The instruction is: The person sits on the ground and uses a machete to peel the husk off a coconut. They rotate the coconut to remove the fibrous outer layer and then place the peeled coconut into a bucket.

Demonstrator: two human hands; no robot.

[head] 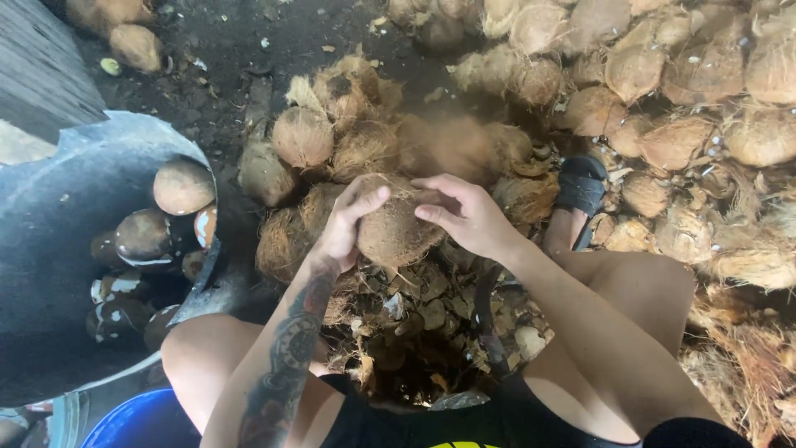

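At the far left a dark, curved tub [58, 216] with a dull, scuffed wall holds smooth, rounded husked coconuts [182, 187], some brown, some chipped to white. Below it shows the rim of a blue plastic bucket [141, 423]. The left hand [348, 224], on a tattooed forearm, wraps its fingers up and over the left side of a fibrous brown coconut [396, 228], thumb on top, closed firmly on it. The coconut sits between both hands, above a heap of dry husk scraps [414, 332] between the knees. The right hand [464, 216] presses against the coconut's right side with fingers curled over its top, gripping it too. Behind and to the right lie piles of hairy, tan unhusked coconuts [663, 83]; a black sandal [580, 187] rests among them
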